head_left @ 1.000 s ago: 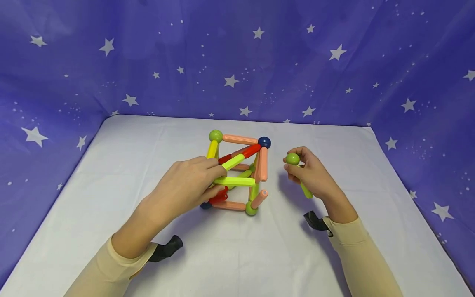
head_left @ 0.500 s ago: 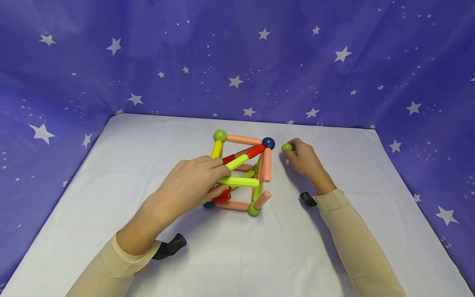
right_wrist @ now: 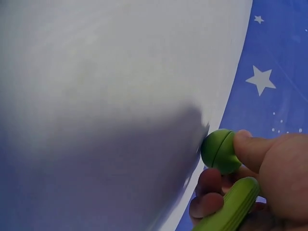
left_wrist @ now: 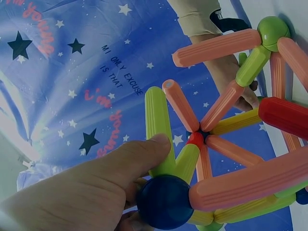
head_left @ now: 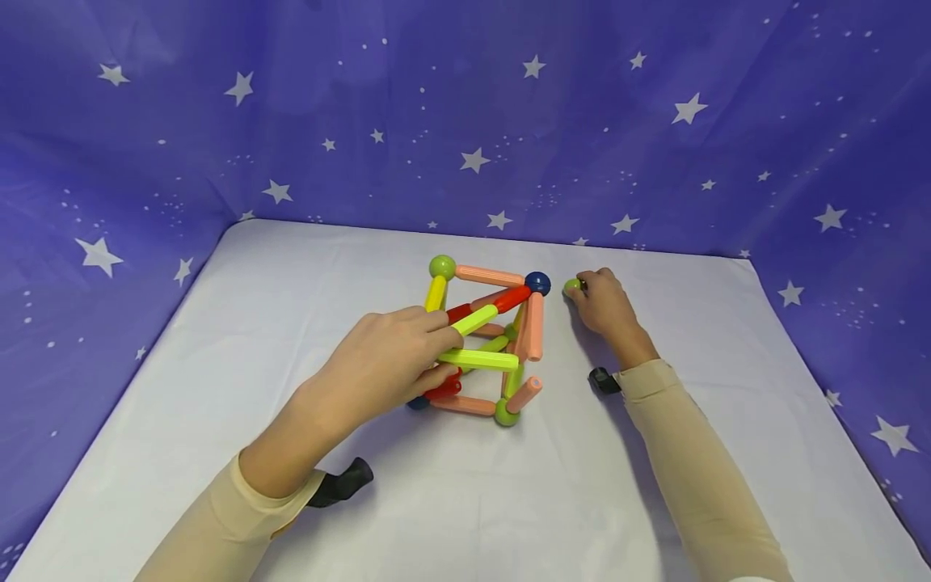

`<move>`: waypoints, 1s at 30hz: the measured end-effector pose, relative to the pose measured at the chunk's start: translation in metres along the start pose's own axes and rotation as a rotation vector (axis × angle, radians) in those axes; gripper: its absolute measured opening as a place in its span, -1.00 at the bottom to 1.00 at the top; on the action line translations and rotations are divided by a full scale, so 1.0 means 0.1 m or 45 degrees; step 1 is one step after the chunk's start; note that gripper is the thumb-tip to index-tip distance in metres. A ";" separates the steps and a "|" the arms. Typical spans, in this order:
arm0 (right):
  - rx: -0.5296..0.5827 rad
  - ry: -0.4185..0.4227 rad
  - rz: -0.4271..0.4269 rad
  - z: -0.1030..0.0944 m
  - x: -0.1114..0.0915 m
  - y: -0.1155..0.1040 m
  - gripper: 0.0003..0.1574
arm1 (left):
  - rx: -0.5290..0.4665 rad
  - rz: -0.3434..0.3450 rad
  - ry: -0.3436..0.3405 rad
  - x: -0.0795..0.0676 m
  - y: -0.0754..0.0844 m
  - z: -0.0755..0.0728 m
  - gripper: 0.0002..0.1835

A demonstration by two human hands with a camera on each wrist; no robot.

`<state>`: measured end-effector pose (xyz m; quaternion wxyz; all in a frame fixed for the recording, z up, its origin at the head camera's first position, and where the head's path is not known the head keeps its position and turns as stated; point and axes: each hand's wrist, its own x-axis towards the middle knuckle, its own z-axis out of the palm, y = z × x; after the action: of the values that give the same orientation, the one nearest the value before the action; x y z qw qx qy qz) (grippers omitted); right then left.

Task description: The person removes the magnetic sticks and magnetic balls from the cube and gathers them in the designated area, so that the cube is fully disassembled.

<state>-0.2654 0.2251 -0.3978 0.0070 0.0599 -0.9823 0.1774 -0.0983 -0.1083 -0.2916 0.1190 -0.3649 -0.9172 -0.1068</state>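
Magnetic rods in salmon, red, yellow and lime, joined by green and blue balls, form an open frame (head_left: 490, 277) on the table. My left hand (head_left: 389, 360) grips its near left side. In the left wrist view the thumb presses a lime rod (left_wrist: 158, 125) beside a dark blue ball (left_wrist: 164, 202); other fingers are mostly hidden behind that ball. Right of the frame, my right hand (head_left: 609, 307) pinches a green ball (right_wrist: 220, 151) between thumb and fingers. A lime rod (right_wrist: 233, 207) is tucked within the same hand.
A white cloth (head_left: 567, 501) covers the table. Purple star-printed fabric (head_left: 407, 105) hangs around the back and sides. From the frame's near right corner ball, one salmon rod (head_left: 525, 394) sticks up with a free end. Black straps (head_left: 342, 485) show at both cuffs.
My right hand has moved farther back on the table with the green ball, and the lime rod is now hidden in the head view. The left hand keeps its grip; the head view has shifted slightly.
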 end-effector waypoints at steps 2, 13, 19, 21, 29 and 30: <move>0.011 0.010 -0.005 0.00 0.00 0.02 -0.44 | -0.003 0.001 0.000 0.00 0.01 0.01 -0.76; 0.184 0.033 0.039 -0.08 -0.06 0.09 -0.36 | 0.015 -0.009 -0.006 0.01 0.02 0.01 -0.76; 0.459 -0.105 0.186 -0.14 -0.23 0.14 -0.37 | 0.004 -0.005 -0.004 0.01 0.02 0.01 -0.76; 0.561 -0.195 0.257 -0.15 -0.29 0.12 -0.37 | 0.000 -0.002 -0.002 0.01 0.02 0.00 -0.76; 0.517 -0.190 0.318 -0.14 -0.44 -0.02 -0.42 | 0.005 -0.004 0.006 0.01 0.02 -0.01 -0.76; 0.490 -0.169 0.321 -0.14 -0.45 -0.04 -0.42 | 0.001 -0.004 0.007 0.02 0.02 -0.01 -0.76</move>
<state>-0.2206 0.2313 -0.3852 -0.0912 -0.0513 -0.9284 0.3564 -0.0980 -0.1060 -0.2903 0.1214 -0.3632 -0.9175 -0.1074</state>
